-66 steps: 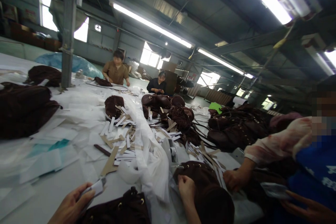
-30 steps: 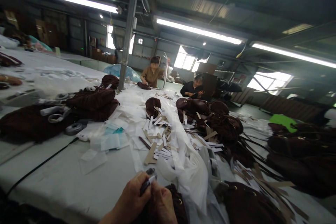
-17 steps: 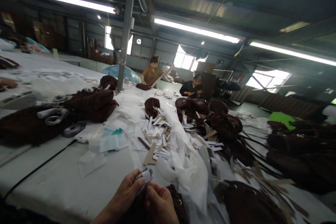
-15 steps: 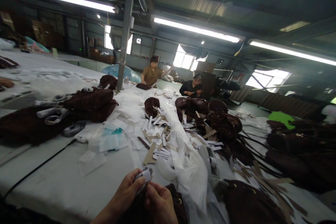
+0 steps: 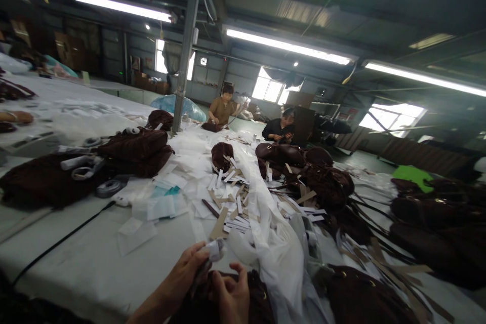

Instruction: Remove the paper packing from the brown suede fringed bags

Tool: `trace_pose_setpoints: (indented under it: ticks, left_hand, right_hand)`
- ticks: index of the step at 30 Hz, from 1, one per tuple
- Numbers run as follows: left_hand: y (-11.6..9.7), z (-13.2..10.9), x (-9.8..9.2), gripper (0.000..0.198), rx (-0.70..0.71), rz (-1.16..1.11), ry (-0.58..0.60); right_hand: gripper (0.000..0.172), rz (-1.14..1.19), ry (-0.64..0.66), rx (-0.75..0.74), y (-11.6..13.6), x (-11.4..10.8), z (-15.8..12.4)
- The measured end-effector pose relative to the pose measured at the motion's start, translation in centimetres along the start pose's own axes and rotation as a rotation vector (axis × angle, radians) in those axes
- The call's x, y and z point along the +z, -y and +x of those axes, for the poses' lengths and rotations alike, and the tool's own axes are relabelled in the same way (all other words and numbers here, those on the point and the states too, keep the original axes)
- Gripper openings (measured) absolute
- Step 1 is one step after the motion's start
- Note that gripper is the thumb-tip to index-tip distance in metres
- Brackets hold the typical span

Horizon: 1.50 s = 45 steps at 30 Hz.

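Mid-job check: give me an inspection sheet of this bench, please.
Surface: white table, largely covered.
Job's things: paper wad above a brown bag.
Clutter: card strips, plastic sheet, bag piles, tape rolls.
Hands: left hand pinches the wad in its fingers; right hand rests on the bag, grip unclear.
Cables: black cord across the table's left part.
Surroundings: one person and another at the far end, pillar, strip lights.

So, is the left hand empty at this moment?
No, the left hand pinches a small white piece between its fingertips, just above the dark brown bag.
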State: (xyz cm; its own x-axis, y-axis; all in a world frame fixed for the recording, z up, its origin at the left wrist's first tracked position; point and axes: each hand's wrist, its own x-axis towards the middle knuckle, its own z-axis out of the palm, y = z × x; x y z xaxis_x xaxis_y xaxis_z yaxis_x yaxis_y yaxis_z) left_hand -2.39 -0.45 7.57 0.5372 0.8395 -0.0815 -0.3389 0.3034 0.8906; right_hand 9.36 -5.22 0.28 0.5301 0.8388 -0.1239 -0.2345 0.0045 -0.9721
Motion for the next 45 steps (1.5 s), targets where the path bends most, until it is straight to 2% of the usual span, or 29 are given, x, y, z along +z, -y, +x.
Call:
trace_pose_setpoints:
  ticks: [3, 6, 10, 13, 16, 19, 23, 26, 29, 34, 39, 45]
  left_hand:
    - [-0.7, 0.1, 0.1, 0.039, 0.002, 0.063, 0.059]
    - [-0.5, 0.6, -0.4, 0.041, -0.004, 0.083, -0.021]
    - [0.1, 0.8, -0.7, 0.043, 0.022, 0.132, -0.011]
    - [0.3, 0.7, -0.7, 0.038, 0.070, 0.168, 0.017]
    - [0.4, 0.6, -0.6, 0.034, 0.122, 0.197, 0.062]
    - [0.5, 0.5, -0.7, 0.033, 0.137, 0.208, 0.052]
    - [0.3, 0.6, -0.7, 0.037, 0.053, 0.114, -0.013]
    - [0.0, 0.7, -0.5, 0.039, -0.002, 0.053, -0.036]
    - [-0.3, 0.5, -0.3, 0.038, -0.005, 0.010, -0.045]
    - [-0.5, 0.2, -0.2, 0.037, -0.036, -0.029, -0.047]
    - [0.4, 0.6, -0.5, 0.035, -0.035, -0.108, -0.099]
    - [1.5, 1.0, -0.8, 0.033, 0.008, -0.188, -0.134]
  right_hand:
    - [0.058, -0.056, 0.052, -0.086, 1.7, -0.5, 0.1]
    - [0.051, -0.123, 0.049, -0.148, 4.8, -1.3, 0.1]
    - [0.055, -0.206, 0.209, -0.052, 7.2, -1.6, 0.0]
    - [0.059, -0.183, 0.295, -0.008, 7.3, -0.7, -0.2]
    - [0.048, -0.111, 0.314, 0.020, 7.0, 0.4, -0.4]
    - [0.041, -0.070, 0.295, 0.070, 7.0, 0.9, -0.4]
    - [0.044, 0.021, 0.237, 0.046, 6.9, 0.7, -0.3]
    - [0.046, 0.071, 0.295, 0.028, 6.9, 0.5, -0.4]
    - [0.040, 0.045, 0.354, 0.024, 6.7, 0.9, -0.5]
    - [0.026, -0.100, 0.330, -0.076, 6.4, 1.4, -0.5]
    - [0.026, -0.243, 0.290, -0.159, 6.7, 1.4, -1.0]
    - [0.029, -0.297, 0.264, -0.167, 7.6, 1.9, -1.5]
